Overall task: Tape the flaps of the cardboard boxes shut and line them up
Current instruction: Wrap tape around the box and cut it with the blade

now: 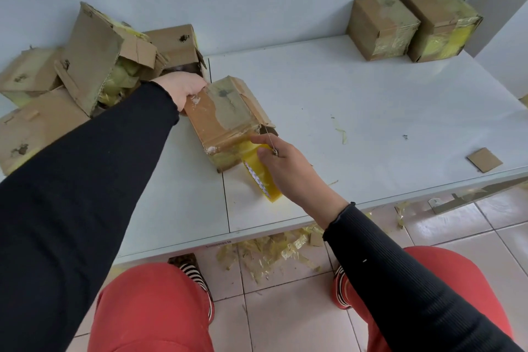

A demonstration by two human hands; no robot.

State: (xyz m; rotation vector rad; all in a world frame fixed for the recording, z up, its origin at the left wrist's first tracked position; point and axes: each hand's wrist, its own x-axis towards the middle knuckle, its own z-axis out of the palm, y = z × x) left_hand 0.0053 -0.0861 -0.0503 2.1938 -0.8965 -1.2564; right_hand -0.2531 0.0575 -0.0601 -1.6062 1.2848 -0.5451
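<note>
Head view. The person sits at a white table (343,100), legs in red under its near edge.

Box in hand: a worn cardboard box (228,120) lies on the table near centre-left, turned at an angle, with old tape residue on its top face. One flap at its right end stands slightly lifted and torn.

Left hand (185,88): grip clamped over the far left end of the box, fingers curled on the edge, steadying it.

Right hand (281,163): grip closed round a yellow tape roll (264,177), which stands on edge on the table just beside the near end of the box. A strip of tape runs from the roll onto the box's near face; the index finger reaches toward the seam.

Other stock: a heap of untaped boxes (85,66) at far left, flaps open, yellow material showing. Two taped boxes (411,26) stand side by side at the far right against the wall. A cardboard scrap (484,159) lies near the table's right edge. Tape offcuts (268,251) litter the floor.

Step, as judged: taping this box's flaps, start of a strip anchored on the near face.

Next move, as judged: draw the roll up and over the top seam while the left hand holds the box still and the lifted flap is pressed flat; then cut, and set the box beside the two at far right.
</note>
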